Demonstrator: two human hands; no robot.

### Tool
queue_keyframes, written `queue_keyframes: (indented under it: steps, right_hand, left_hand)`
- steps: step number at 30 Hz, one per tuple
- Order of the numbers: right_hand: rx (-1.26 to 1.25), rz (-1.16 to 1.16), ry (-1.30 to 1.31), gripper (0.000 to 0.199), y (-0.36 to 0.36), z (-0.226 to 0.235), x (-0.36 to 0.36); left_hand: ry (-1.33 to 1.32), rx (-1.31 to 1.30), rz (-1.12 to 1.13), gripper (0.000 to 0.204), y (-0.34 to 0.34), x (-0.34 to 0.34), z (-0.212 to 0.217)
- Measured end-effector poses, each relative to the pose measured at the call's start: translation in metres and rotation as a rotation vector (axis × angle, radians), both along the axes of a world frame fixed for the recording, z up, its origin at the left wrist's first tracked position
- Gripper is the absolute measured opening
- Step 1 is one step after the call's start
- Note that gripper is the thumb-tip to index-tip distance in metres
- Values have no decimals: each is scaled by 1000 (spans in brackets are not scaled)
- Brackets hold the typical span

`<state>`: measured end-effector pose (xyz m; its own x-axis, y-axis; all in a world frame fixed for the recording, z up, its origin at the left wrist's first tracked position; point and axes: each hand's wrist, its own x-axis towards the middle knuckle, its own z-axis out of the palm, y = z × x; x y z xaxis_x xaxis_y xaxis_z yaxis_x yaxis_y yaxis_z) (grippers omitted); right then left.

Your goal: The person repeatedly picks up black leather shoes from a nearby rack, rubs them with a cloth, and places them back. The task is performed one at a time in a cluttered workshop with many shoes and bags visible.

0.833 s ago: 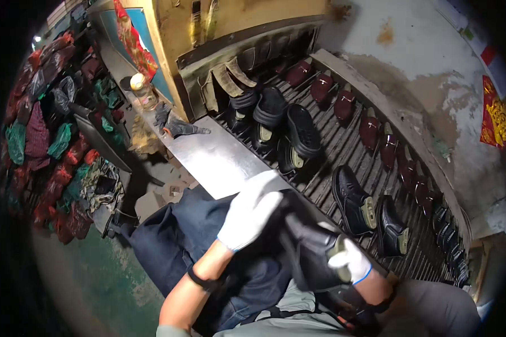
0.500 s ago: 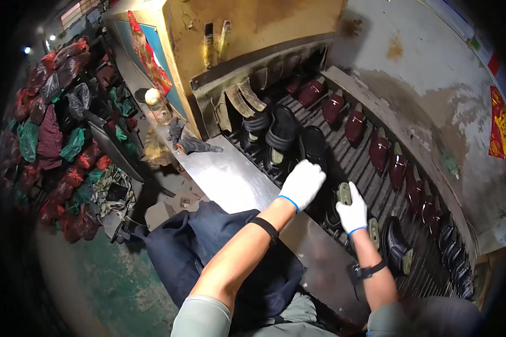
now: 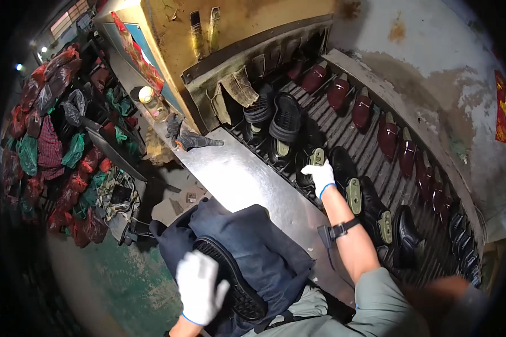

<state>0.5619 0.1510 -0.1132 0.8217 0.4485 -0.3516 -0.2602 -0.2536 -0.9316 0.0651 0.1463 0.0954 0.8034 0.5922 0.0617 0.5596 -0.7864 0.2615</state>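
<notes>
A black shoe sole, tread side up, lies on the dark blue cloth over my lap. Beside it is my left hand in a white glove, a little blurred, its fingers stretched and thumb apart. Out on the slatted conveyor, my right hand, also gloved in white, grips the green shoe last of a black shoe; its fingertips are partly hidden. Just right of that hand stands another black shoe with a green last. Farther off, a black sole tilts up on the slats.
Dark red shoes line the conveyor's far side. A metal ledge runs between me and the slats, with a grey glove on it. The yellow machine housing has hanging flaps. Bagged goods are piled at left.
My left hand has come back from the conveyor to my lap, where a black sole now lies. My right hand has moved left and away along the slats.
</notes>
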Motion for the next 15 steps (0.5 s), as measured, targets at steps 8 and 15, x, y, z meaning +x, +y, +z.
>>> queue_keyframes:
  steps: [8,15]
  right_hand:
    - [711,-51,789,56,-97,110,-81]
    - [914,425,753,110,-125,159,-179]
  left_hand:
    - [-391,-263,497,45,35,-18,-42]
    - [-1357,-1850,174,71,25,-45,-51]
